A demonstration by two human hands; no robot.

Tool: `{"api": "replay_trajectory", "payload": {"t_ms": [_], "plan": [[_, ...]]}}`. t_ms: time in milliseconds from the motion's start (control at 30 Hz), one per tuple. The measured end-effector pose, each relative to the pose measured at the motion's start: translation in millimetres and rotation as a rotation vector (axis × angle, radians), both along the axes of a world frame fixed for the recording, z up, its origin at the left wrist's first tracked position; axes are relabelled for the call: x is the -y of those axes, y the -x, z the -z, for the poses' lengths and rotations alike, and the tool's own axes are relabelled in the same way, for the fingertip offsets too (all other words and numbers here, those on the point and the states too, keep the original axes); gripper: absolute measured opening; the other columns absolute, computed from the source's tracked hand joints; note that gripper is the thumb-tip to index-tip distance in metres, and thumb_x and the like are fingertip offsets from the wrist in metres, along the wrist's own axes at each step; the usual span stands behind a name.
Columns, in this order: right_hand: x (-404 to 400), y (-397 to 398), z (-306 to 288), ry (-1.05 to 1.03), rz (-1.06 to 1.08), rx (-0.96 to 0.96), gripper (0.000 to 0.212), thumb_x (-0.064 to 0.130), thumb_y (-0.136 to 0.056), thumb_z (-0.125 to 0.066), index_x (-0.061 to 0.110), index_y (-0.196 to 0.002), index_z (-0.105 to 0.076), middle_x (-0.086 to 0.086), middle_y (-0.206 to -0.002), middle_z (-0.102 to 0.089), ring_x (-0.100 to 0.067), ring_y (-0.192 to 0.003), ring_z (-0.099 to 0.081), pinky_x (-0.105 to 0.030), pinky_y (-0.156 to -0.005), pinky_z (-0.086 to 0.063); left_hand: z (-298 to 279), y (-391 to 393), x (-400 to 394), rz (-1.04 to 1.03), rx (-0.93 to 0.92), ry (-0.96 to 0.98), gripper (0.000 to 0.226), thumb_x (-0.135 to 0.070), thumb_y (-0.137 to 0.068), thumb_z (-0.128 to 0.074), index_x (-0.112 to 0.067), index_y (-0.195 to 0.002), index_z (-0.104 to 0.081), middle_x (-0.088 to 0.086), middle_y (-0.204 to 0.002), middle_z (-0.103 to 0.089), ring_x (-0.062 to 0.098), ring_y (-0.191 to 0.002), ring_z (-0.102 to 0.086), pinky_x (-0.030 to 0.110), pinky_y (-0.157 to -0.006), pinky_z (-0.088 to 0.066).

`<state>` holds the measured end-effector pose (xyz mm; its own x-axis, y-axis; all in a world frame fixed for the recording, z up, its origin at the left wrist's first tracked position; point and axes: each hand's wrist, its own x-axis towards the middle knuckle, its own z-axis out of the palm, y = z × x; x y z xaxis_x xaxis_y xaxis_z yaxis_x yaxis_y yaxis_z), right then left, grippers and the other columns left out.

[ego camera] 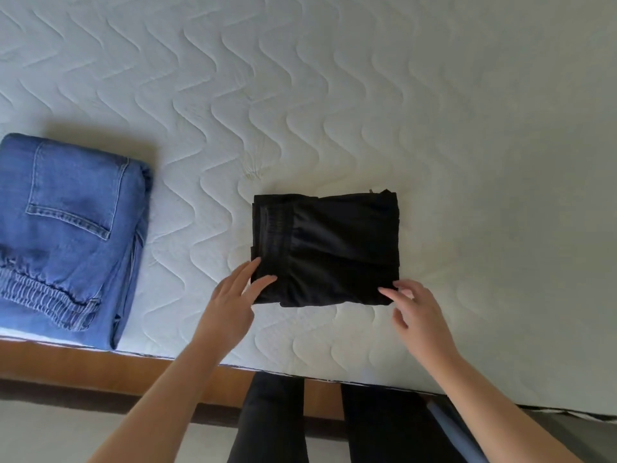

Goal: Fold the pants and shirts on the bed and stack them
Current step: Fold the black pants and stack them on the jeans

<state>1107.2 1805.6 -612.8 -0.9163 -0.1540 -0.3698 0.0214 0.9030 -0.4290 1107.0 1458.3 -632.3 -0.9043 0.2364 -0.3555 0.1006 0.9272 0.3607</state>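
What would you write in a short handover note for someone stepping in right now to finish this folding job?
Left hand: open, fingers touching the near left corner of the folded black garment.
Right hand: open, fingers at its near right corner.
Folded blue jeans lie apart, at the left near the mattress edge.
Done: both pieces are folded.
Left: stack them into one pile. No other clothes are in view.

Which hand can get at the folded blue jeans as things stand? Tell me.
Probably the left hand: the folded blue jeans lie to its left with only bare mattress between. The right hand sits beyond the black garment.
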Motion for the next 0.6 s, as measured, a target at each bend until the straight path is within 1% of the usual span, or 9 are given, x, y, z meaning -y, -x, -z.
{"api": "replay_trajectory", "payload": {"t_ms": [67,133,167,200,267,367,433,533,600], "plan": [[2.3,-8.2,1.4,-0.024,0.051,0.04,0.042,0.0,-0.085,-0.067,0.016,-0.124,-0.066,-0.006,-0.128,-0.058,-0.024,-0.114,-0.058,-0.033,-0.093,-0.048,-2.5,-8.3,-5.1,-0.058,-0.016,0.017,0.07,0.006,-0.077,-0.068,-0.026,-0.136,-0.048,0.01,-0.15,-0.043,0.032,-0.14,-0.038,0.047,-0.109,-0.032],[7.5,-4.4,0.3,-0.038,0.112,-0.018,0.039,0.004,-0.089,-0.064,0.015,-0.126,-0.063,-0.006,-0.128,-0.058,-0.024,-0.117,-0.057,-0.035,-0.098,-0.046,-9.3,-6.0,-16.1,-0.123,-0.101,-0.011,0.054,0.0,-0.082,-0.064,-0.02,-0.131,-0.052,0.011,-0.145,-0.047,0.031,-0.135,-0.04,0.051,-0.108,-0.036],[11.7,1.6,-0.4,-0.039,0.137,-0.062,0.039,0.006,-0.09,-0.062,0.014,-0.129,-0.061,-0.006,-0.129,-0.058,-0.025,-0.118,-0.056,-0.038,-0.1,-0.046,-13.4,-1.8,-23.9,-0.141,-0.161,-0.039,0.043,-0.005,-0.087,-0.058,-0.017,-0.129,-0.054,0.011,-0.143,-0.048,0.03,-0.134,-0.041,0.051,-0.108,-0.037],[17.4,9.4,-0.9,-0.035,0.15,-0.105,0.04,0.008,-0.092,-0.06,0.013,-0.131,-0.059,-0.007,-0.131,-0.056,-0.025,-0.121,-0.054,-0.039,-0.103,-0.044,-17.2,4.3,-33.6,-0.139,-0.21,-0.069,0.037,-0.01,-0.091,-0.052,-0.015,-0.128,-0.056,0.011,-0.142,-0.049,0.029,-0.133,-0.042,0.049,-0.11,-0.037],[33.3,29.3,0.5,-0.027,0.117,-0.175,0.044,0.011,-0.095,-0.056,0.011,-0.139,-0.051,-0.009,-0.141,-0.05,-0.025,-0.13,-0.048,-0.04,-0.109,-0.038,-20.2,21.2,-55.5,-0.061,-0.257,-0.092,0.039,-0.015,-0.094,-0.046,-0.012,-0.132,-0.056,0.009,-0.145,-0.048,0.026,-0.138,-0.04,0.043,-0.117,-0.029],[61.9,63.0,9.0,-0.076,-0.023,-0.246,0.051,0.019,-0.1,-0.045,0.01,-0.15,-0.035,-0.007,-0.156,-0.033,-0.022,-0.145,-0.029,-0.037,-0.117,-0.024,-13.3,53.5,-85.9,0.045,-0.251,0.019,0.048,-0.022,-0.1,-0.042,-0.014,-0.148,-0.041,0.006,-0.157,-0.035,0.022,-0.148,-0.025,0.042,-0.122,-0.018],[78.6,80.5,18.4,-0.121,-0.101,-0.252,0.053,0.024,-0.103,-0.036,0.011,-0.154,-0.026,-0.006,-0.161,-0.023,-0.02,-0.149,-0.019,-0.037,-0.121,-0.017,-3.9,73.2,-97.4,0.02,-0.223,0.107,0.054,-0.029,-0.103,-0.036,-0.015,-0.154,-0.028,0.006,-0.162,-0.024,0.022,-0.151,-0.018,0.043,-0.123,-0.015],[93.0,93.5,38.4,-0.198,-0.237,-0.217,0.058,0.035,-0.105,-0.029,0.012,-0.156,-0.015,-0.006,-0.164,-0.012,-0.02,-0.151,-0.009,-0.04,-0.123,-0.012,18.5,83.7,-93.4,-0.038,-0.152,0.221,0.059,-0.038,-0.105,-0.024,-0.017,-0.158,-0.01,0.005,-0.165,-0.008,0.021,-0.152,-0.005,0.042,-0.124,-0.005],[95.1,95.1,51.9,-0.238,-0.334,-0.189,0.061,0.042,-0.105,-0.023,0.013,-0.157,-0.011,-0.006,-0.164,-0.009,-0.019,-0.151,-0.007,-0.041,-0.123,-0.011,30.6,79.2,-83.9,-0.059,-0.132,0.27,0.062,-0.043,-0.105,-0.02,-0.017,-0.158,-0.003,0.005,-0.166,-0.001,0.021,-0.152,0.0,0.042,-0.124,-0.001]]}}
